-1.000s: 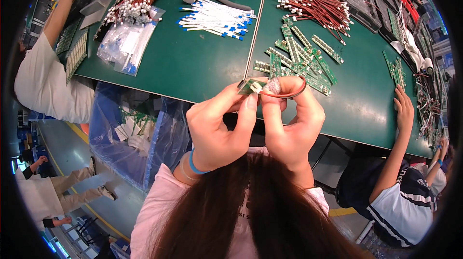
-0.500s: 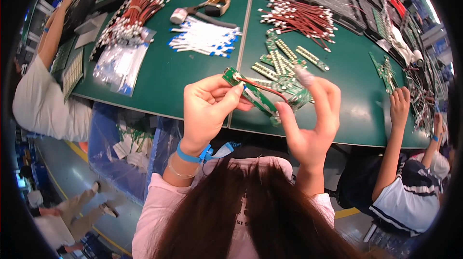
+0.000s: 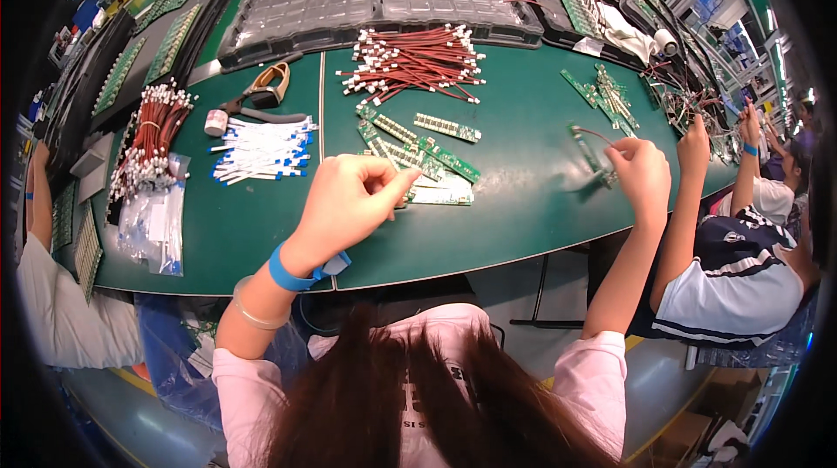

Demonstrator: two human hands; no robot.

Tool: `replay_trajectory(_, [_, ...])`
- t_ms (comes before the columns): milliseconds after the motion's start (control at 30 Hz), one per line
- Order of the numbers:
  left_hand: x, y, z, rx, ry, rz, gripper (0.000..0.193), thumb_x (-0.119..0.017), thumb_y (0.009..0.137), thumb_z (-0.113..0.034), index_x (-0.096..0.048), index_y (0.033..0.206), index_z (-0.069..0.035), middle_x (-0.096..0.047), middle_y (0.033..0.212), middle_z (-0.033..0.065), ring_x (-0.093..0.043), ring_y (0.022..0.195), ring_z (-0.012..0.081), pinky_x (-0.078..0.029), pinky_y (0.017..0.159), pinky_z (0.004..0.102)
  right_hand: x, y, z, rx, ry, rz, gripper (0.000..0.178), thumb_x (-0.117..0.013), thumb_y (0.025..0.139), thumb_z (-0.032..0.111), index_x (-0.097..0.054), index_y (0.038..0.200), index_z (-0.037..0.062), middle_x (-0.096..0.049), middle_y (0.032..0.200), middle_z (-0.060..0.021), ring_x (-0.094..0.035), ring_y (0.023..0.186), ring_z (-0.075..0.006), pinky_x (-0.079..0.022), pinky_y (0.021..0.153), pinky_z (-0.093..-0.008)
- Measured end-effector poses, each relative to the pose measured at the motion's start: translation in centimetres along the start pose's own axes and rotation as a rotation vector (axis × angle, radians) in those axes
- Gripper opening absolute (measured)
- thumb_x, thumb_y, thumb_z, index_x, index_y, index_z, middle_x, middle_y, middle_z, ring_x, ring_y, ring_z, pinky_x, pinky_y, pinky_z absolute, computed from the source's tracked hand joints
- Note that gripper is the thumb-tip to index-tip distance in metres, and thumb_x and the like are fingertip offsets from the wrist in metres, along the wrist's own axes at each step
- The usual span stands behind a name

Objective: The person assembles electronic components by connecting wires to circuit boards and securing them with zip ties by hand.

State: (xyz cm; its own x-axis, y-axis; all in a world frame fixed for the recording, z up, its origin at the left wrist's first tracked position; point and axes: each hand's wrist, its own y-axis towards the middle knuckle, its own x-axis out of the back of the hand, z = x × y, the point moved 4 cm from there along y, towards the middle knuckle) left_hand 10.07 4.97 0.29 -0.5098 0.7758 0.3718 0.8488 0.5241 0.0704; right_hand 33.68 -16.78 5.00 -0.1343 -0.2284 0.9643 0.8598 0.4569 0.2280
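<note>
My right hand (image 3: 643,178) is out to the right over the table, its fingers closed on a narrow green circuit board (image 3: 586,150) with a red wire. Motion blurs that board. Nearer the middle, my left hand (image 3: 349,204) has its thumb and curled fingers pinched together at the near side of a pile of green circuit boards (image 3: 449,160). Whether a board is between those fingertips is hidden. A blue strap (image 3: 292,269) circles my left wrist.
Red-brown wire leads (image 3: 414,62) with white connectors lie behind the pile. White strips with blue ends (image 3: 264,150), pliers (image 3: 270,116) and a bagged bundle (image 3: 155,224) are to the left. Black trays (image 3: 305,1) stand at the back. More boards (image 3: 610,97) and a co-worker's hand (image 3: 695,141) are at right.
My right hand has carried the wired board away from my left hand to the right. The left hand has let go of it and come to the board pile. The view has shifted rightward.
</note>
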Motion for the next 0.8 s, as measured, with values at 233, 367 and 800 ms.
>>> replay_trajectory(233, [-0.2, 1.7, 0.7, -0.113, 0.072, -0.11, 0.01, -0.059, 0.073, -0.011, -0.06, 0.077, -0.002, -0.056, 0.053, 0.0088, -0.052, 0.042, 0.0119, -0.04, 0.043, 0.0244, -3.0, 6.7, -0.6, 0.071, -0.046, -0.244, 0.02, -0.055, 0.073, 0.022, -0.06, 0.088, 0.0107, -0.06, 0.085, -0.0082, -0.055, 0.084, -0.0242, -0.045, 0.071, -0.0357])
replay_trajectory(367, [-0.5, 1.3, 0.6, -0.189, 0.119, -0.151, 0.009, -0.059, 0.073, -0.01, -0.06, 0.075, -0.002, -0.056, 0.053, 0.009, -0.052, 0.043, 0.0113, -0.039, 0.042, 0.023, -7.6, 11.0, 1.0, 0.251, -0.291, -0.108, 0.034, -0.056, 0.071, 0.019, -0.053, 0.102, 0.0076, -0.056, 0.099, -0.0104, -0.05, 0.097, -0.0259, -0.043, 0.079, -0.0397])
replay_trajectory(800, [-1.5, 0.0, 0.7, -0.291, 0.096, -0.062, 0.003, -0.059, 0.072, -0.003, -0.06, 0.074, -0.001, -0.054, 0.052, 0.005, -0.047, 0.04, 0.0069, -0.035, 0.039, 0.0195, -10.5, 15.6, 0.8, 0.212, -0.12, 0.062, 0.022, -0.052, 0.071, 0.02, -0.062, 0.09, 0.0146, -0.058, 0.096, -0.0107, -0.05, 0.099, -0.0248, -0.036, 0.085, -0.0457])
